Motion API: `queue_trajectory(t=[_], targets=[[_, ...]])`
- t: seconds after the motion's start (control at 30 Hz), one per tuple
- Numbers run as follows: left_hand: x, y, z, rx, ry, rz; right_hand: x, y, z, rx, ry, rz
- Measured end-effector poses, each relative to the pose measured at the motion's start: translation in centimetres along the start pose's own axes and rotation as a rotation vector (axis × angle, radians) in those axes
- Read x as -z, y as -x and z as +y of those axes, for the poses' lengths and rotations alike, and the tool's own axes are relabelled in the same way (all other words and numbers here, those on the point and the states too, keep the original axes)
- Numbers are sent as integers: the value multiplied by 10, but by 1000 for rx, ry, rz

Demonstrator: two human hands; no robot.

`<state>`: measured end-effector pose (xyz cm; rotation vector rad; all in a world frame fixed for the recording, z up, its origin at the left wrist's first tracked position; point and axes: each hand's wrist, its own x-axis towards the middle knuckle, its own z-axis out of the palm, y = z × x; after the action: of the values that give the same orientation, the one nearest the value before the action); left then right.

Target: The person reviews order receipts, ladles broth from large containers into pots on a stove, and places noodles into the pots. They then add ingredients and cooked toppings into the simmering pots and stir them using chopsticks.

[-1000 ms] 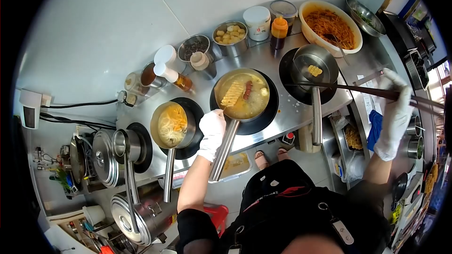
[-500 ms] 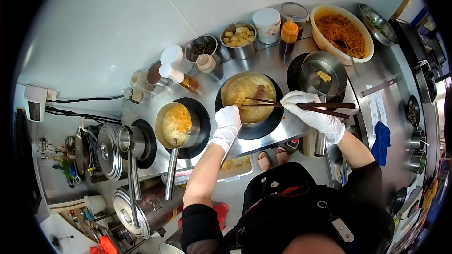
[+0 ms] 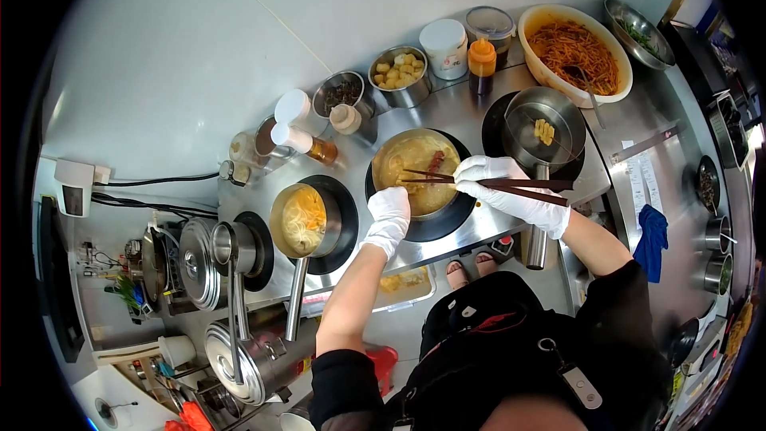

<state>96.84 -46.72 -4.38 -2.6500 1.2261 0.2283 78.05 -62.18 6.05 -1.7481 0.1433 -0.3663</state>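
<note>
My gloved left hand (image 3: pixel 388 214) is closed at the near left rim of the middle pot (image 3: pixel 415 142); whatever its fingers grip is hidden. Broth, noodles and a reddish sausage (image 3: pixel 436 161) are in that pot. My gloved right hand (image 3: pixel 511 191) is closed on dark chopsticks (image 3: pixel 527 184), whose tips reach over the middle pot near my left hand. To the left, another pot (image 3: pixel 306 220) holds noodles with orange shreds. On the right burner, a pot (image 3: pixel 546 121) of clear liquid has a yellow noodle piece in it.
Behind the pots stand seasoning bottles (image 3: pixel 482 65), a steel bowl of yellow cubes (image 3: pixel 399 76), a white tub (image 3: pixel 444 49) and a large bowl of orange shreds (image 3: pixel 574 54). Blue gloves (image 3: pixel 652 243) lie at the right. Small empty pots (image 3: pixel 234 247) stand at the left.
My right hand has come from the far right to the middle pot with the chopsticks, moving slightly further left lately. My left hand has stayed at the pot's near side.
</note>
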Motion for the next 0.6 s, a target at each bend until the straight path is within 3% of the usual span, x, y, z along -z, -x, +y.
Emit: queue_trajectory(t=[0.13,0.5,0.6], targets=[[-1,-2,3,-6,-20,-41,-1,0,15,52,55,-72],[-2,3,0,20,-31,-93,15,-8,6,30,93,81],[-5,9,0,15,-19,-71,28,-8,-21,-72,180,152]])
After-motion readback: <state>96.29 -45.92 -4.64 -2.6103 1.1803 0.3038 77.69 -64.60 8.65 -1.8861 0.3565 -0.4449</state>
